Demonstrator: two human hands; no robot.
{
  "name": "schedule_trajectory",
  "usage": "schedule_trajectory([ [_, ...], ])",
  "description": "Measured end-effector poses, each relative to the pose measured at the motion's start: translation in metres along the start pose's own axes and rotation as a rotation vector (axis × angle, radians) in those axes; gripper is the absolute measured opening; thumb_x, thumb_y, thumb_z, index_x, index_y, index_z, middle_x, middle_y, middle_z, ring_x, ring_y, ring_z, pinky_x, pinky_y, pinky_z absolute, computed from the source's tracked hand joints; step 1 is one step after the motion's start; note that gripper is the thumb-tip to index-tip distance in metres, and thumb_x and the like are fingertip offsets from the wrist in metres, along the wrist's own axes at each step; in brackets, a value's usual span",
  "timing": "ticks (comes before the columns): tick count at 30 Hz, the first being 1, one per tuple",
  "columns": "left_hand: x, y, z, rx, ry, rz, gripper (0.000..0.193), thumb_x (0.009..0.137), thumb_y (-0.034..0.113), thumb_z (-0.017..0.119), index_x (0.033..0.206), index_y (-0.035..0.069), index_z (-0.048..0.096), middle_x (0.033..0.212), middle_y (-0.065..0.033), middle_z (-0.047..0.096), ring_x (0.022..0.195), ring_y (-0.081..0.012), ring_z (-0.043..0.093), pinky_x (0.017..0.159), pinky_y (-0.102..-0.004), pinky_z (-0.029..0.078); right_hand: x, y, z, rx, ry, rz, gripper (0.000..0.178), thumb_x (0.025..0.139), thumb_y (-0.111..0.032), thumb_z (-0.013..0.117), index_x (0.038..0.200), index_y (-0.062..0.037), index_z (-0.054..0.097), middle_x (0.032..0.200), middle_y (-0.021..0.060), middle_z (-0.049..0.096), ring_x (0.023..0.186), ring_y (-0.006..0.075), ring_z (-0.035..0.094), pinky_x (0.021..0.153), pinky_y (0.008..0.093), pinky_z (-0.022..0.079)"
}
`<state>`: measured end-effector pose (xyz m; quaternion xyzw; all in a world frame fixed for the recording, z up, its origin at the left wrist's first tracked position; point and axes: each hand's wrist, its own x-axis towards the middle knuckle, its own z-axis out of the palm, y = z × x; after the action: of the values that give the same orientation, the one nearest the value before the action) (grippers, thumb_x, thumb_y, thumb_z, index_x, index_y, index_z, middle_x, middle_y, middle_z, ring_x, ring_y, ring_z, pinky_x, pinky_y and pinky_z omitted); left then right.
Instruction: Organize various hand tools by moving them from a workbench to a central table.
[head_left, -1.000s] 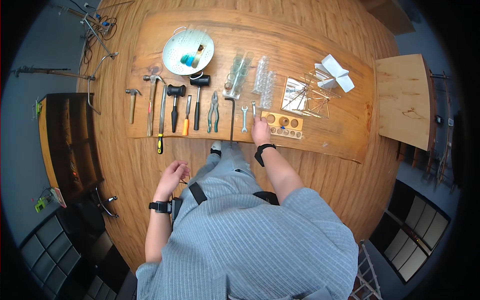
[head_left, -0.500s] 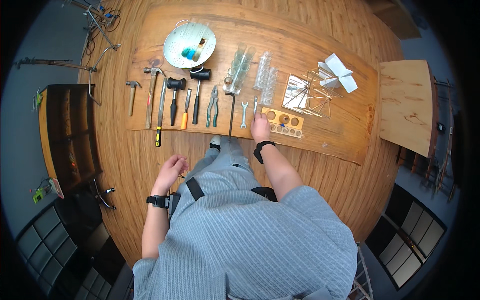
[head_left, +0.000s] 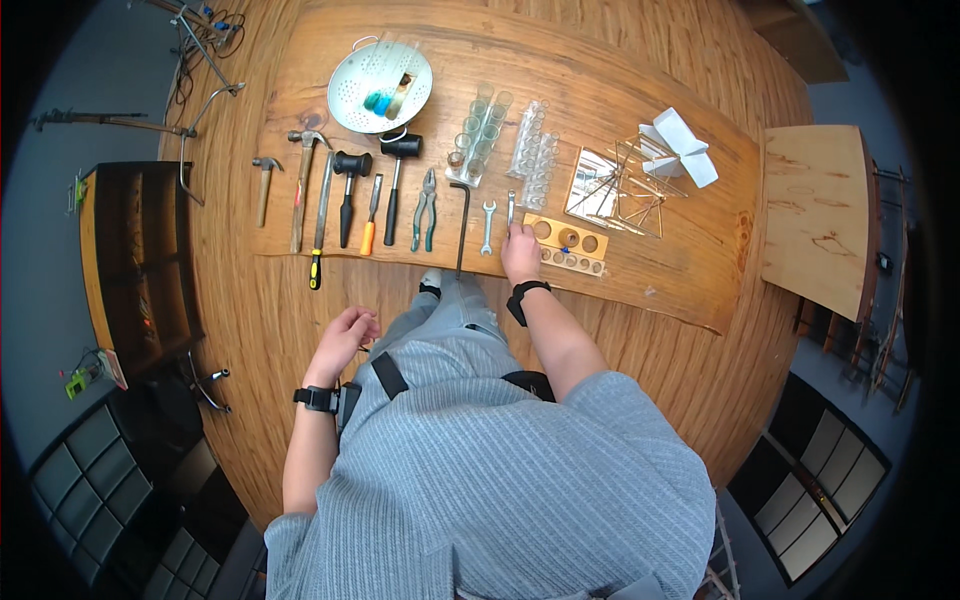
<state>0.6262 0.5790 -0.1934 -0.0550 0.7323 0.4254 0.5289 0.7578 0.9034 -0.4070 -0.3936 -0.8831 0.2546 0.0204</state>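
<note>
My right hand point(head_left: 521, 253) is at the table's near edge, its fingers closed round the lower end of a small metal wrench point(head_left: 511, 206). The wrench's upper part shows above the fingertips; its lower end is hidden. Just left lies an open-ended wrench point(head_left: 489, 228), then a long black hex key point(head_left: 464, 225) jutting over the edge. A yellow wooden block with round holes point(head_left: 541, 229) lies against the right of that hand. My left hand point(head_left: 347, 335) hangs in front of the table, empty, with loosely bent fingers held apart.
Leftward lie pliers point(head_left: 424, 210), a black mallet point(head_left: 392, 190), an orange-handled chisel point(head_left: 371, 215), another mallet point(head_left: 348, 205), a file point(head_left: 320, 215) and two hammers point(head_left: 297, 205). Behind stand a white colander point(head_left: 350, 90), glass tubes point(head_left: 480, 130) and a gold wire frame point(head_left: 640, 190).
Both hands stay almost where they were, the right still at the small wrench. The view has shifted very slightly; nothing on the table has visibly moved.
</note>
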Motion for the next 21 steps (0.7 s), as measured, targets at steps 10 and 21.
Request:
schedule_trajectory([
  [10,0.006,-0.004,0.006,-0.035,0.001,-0.029,0.025,0.103,0.021,0.048,0.114,0.002,0.059,0.095,-0.0054,0.067,0.087,-0.0133,0.063,0.08,-0.0281,0.05,0.0,-0.002,-0.007,-0.001,-0.027,-0.012,0.014,0.088,-0.01,0.058,0.1,-0.0027,0.061,0.101,0.0211,0.059,0.089,0.0411,0.064,0.075,0.0501,0.055],
  [21,0.003,-0.007,0.011,-0.097,0.02,-0.068,0.027,0.103,0.023,0.048,0.115,0.002,0.059,0.095,-0.0048,0.067,0.087,-0.0127,0.063,0.081,-0.0278,0.05,0.004,-0.001,-0.005,-0.022,-0.037,-0.064,0.017,0.087,-0.008,0.058,0.103,-0.0031,0.059,0.103,0.0202,0.058,0.089,0.0409,0.064,0.075,0.05,0.055],
])
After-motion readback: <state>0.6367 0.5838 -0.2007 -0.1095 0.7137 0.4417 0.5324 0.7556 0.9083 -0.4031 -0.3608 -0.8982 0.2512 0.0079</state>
